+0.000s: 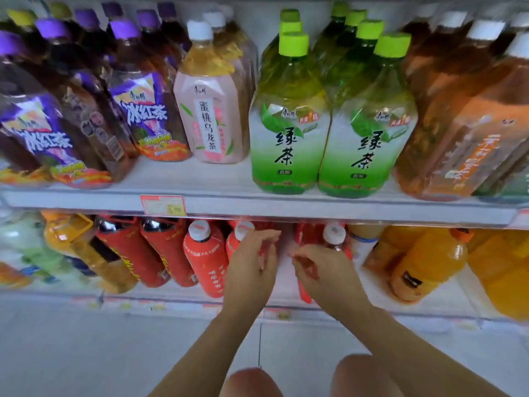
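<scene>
I read 冰红茶 on the purple-label bottles (pixel 143 110) at ten o'clock and 蜜桃乌龙茶 down the pink bottle (pixel 209 121) at eleven. The two green bottles (pixel 286 144) at twelve to one say 绿茶. The price tag (pixel 163 205) at nine and the red bottles (pixel 204 262) at seven carry print too blurred for me to read.

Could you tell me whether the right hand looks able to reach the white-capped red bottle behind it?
Probably yes: the right hand sits just in front of the red bottle, with nothing standing between them.
</scene>
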Motion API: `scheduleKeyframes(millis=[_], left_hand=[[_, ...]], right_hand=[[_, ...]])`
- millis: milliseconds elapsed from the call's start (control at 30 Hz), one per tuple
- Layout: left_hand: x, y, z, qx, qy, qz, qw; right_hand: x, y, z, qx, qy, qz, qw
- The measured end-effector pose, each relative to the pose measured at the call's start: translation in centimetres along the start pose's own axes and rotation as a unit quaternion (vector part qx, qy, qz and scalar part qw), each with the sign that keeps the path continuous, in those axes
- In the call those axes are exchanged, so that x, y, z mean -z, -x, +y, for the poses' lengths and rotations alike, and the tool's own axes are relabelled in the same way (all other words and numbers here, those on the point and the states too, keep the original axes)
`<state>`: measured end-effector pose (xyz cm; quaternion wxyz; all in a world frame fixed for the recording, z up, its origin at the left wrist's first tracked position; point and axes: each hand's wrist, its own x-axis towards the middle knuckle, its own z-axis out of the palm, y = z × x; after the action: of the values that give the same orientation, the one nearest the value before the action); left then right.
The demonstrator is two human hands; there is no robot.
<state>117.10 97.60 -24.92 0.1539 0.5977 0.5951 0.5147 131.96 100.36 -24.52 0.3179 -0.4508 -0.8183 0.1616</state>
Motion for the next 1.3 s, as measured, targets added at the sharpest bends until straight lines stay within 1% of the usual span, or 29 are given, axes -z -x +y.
scheduleKeyframes(millis=[100,200,267,367,433,500,567,600,733,833,900,967,1033,1167,1233,1300], left_hand=[[-0.4,3.0,-1.5,0.158,-0.030,-0.077,0.984],[0.9,5.1,0.9,0.261,-0.069,-0.111,0.957],[2.6,4.9,4.1,0.301,-0.072,-0.127,0.943],[6.7,2.6,9.9,0.344,-0.062,-0.135,0.927],[10.2,0.5,13.9,0.338,-0.059,-0.159,0.926],[14.2,-1.8,18.3,0.346,-0.067,-0.189,0.917],[18.4,-3.9,23.1,0.373,-0.067,-0.200,0.903],[20.3,-4.7,25.3,0.379,-0.065,-0.191,0.903],[27.4,-7.1,32.2,0.365,-0.068,-0.134,0.919],[31.3,-7.3,34.2,0.349,-0.082,-0.089,0.929],[33.7,-6.5,34.5,0.367,-0.089,-0.076,0.923],[36.2,-5.2,34.1,0.381,-0.091,-0.083,0.916],[39.1,-4.1,33.4,0.373,-0.084,-0.092,0.919],[46.9,-3.0,31.3,0.356,-0.093,-0.083,0.926],[51.3,-3.6,30.3,0.341,-0.101,-0.078,0.931],[55.1,-4.9,29.5,0.323,-0.095,-0.065,0.939]], right_hand=[[-1.4,1.6,0.9,-0.104,-0.017,-0.122,0.987],[-0.1,2.4,-0.2,-0.170,0.019,-0.229,0.958],[1.9,1.8,-2.4,-0.193,0.013,-0.289,0.937],[6.0,-0.4,-6.9,-0.213,0.001,-0.355,0.910],[9.5,-2.5,-10.2,-0.182,0.001,-0.390,0.903],[13.5,-4.8,-14.3,-0.166,-0.013,-0.415,0.895],[17.6,-7.0,-18.5,-0.172,-0.030,-0.430,0.886],[19.6,-8.1,-20.7,-0.169,-0.041,-0.433,0.885],[24.7,-12.7,-28.8,-0.153,-0.105,-0.415,0.890],[26.1,-14.8,-33.9,-0.143,-0.136,-0.379,0.904],[26.1,-14.7,-36.5,-0.119,-0.125,-0.369,0.913],[25.3,-13.6,-38.7,-0.130,-0.124,-0.386,0.905],[23.8,-12.3,-40.8,-0.135,-0.120,-0.405,0.896],[20.0,-10.7,-46.5,-0.141,-0.126,-0.414,0.890],[18.4,-11.1,-50.2,-0.132,-0.125,-0.411,0.894],[17.1,-12.6,-53.9,-0.123,-0.143,-0.390,0.901]])
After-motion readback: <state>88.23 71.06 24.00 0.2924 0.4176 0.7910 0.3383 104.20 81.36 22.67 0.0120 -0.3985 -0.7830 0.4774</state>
